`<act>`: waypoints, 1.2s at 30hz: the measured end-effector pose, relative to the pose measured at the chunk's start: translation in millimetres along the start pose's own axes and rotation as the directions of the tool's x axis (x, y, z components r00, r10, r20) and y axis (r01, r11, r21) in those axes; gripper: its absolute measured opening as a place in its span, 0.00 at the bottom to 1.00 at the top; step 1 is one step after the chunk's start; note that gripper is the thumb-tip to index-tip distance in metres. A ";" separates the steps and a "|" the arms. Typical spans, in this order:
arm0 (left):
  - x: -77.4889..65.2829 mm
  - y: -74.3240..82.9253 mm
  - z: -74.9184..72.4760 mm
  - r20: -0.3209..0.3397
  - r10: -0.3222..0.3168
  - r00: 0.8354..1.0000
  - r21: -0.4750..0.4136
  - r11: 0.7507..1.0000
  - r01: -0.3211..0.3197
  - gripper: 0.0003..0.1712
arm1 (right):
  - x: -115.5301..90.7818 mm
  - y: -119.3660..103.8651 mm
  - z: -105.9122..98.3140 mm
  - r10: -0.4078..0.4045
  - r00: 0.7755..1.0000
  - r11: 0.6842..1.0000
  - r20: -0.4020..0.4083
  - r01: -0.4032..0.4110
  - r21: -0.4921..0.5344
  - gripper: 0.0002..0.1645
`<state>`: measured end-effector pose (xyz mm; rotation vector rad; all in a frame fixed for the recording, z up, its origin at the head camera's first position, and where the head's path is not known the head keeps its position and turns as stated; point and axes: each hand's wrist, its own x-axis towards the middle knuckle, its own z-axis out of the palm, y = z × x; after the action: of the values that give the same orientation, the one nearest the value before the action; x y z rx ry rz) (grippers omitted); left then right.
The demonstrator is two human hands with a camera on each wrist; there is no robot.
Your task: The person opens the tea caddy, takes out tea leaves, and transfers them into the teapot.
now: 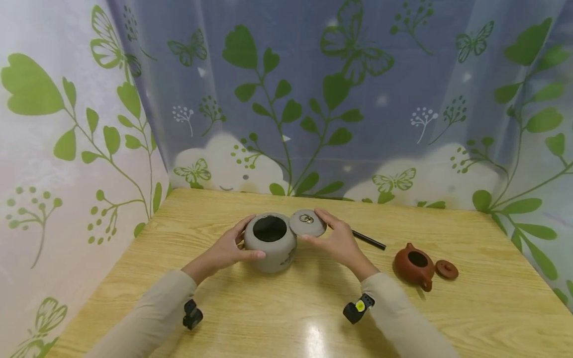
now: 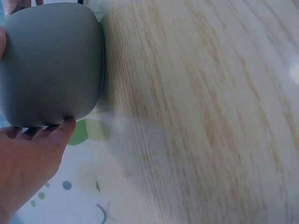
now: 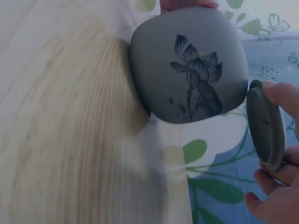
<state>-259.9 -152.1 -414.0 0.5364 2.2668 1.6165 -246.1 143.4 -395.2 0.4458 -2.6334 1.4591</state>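
grey, matte-looking ceramic makes up the round jar (image 1: 273, 256) standing on the wood-grain table (image 1: 268, 323), between the person's two hands, its mouth uncovered and so dark inside that the contents, if any, cannot be made out. the left hand (image 1: 230, 244) grips it from the side, thumb laid along the near wall and fingers curving round toward the back, where the jar hides most of them; the left wrist view cuts off both the jar and this hand at the frame's edge. on the right, the matching lid (image 1: 308, 224) is held at its rim by the right hand (image 1: 334, 242), thumb at the near edge and fingers at the far one, the palm turned in toward the jar. whether the lid touches the jar's shoulder is hard to tell; the right wrist view shows its hollow underside close beside the jar, and a dark lotus drawing (image 3: 198, 77) that the head view catches only in part. a metal ring (image 1: 306, 218) sits on top of the lid. beyond the right wrist lies a black rod (image 1: 369, 239), one end hidden behind the hand. farther right, a reddish-brown clay teapot (image 1: 405, 271) stands uncovered, its own lid (image 1: 446, 269) just beside it.
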 end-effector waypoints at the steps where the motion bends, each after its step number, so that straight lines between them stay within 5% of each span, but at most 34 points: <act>1: 0.0 0.1 -0.1 0.000 0.002 1.000 0.000 1.000 -0.002 0.60 | -1.2 2.5 -1.2 0.000 1.000 1.000 -0.004 0.000 -0.002 0.50; 17: -1.6 1.9 -0.4 0.002 0.004 1.000 -0.008 1.000 -0.004 0.60 | -17.9 45.3 -12.1 0.101 0.992 0.993 0.080 -0.095 -0.069 0.49; 36: 0.3 -1.3 -0.5 0.009 0.002 1.000 -0.009 1.000 -0.002 0.59 | -21.6 65.9 -11.6 0.078 0.975 0.986 0.206 -0.046 -0.159 0.50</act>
<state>-260.5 -152.7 -415.0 0.5430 2.2522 1.6219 -245.9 190.5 -447.4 0.5345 -2.9247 1.2767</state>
